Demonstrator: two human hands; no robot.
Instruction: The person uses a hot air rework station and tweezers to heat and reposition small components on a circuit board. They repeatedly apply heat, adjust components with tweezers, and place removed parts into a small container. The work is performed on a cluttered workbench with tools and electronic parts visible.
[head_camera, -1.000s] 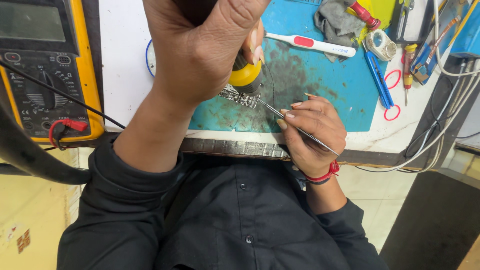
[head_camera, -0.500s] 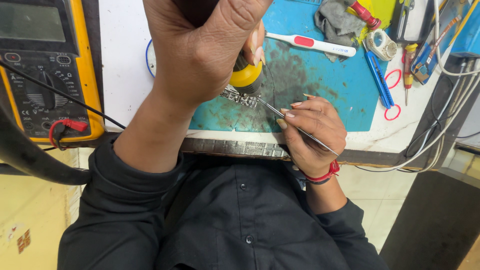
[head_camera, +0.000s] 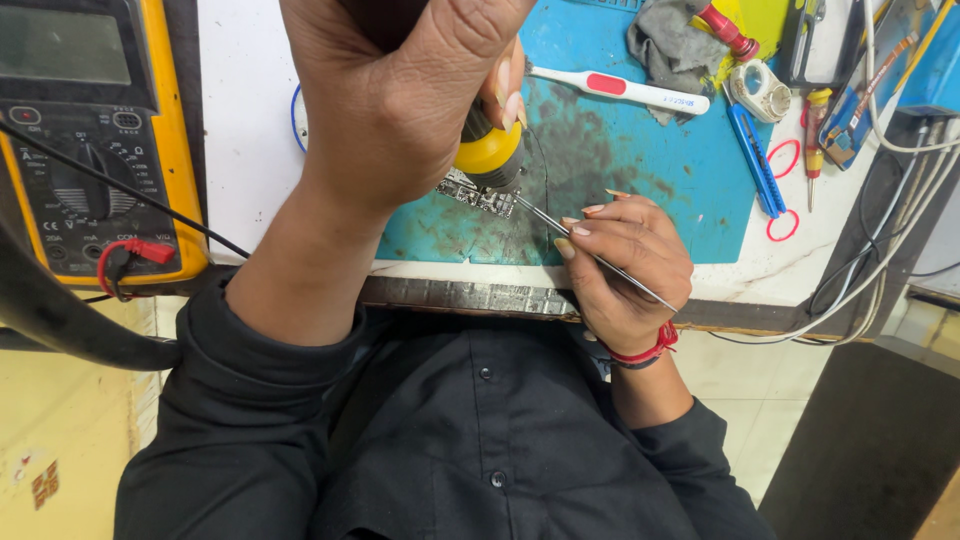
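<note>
Left hand (head_camera: 400, 110): fingers wrapped round yellow-collared soldering tool (head_camera: 488, 152) over circuit board (head_camera: 475, 192). Right hand (head_camera: 625, 265): fingers pinching tweezers (head_camera: 560, 228), tips beside board.

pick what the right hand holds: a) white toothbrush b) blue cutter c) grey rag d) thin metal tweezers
d: the right hand grips thin metal tweezers whose tip reaches the small circuit board on the blue mat, under the yellow-collared tool in the left hand; the toothbrush, cutter and rag lie untouched further back.
</note>
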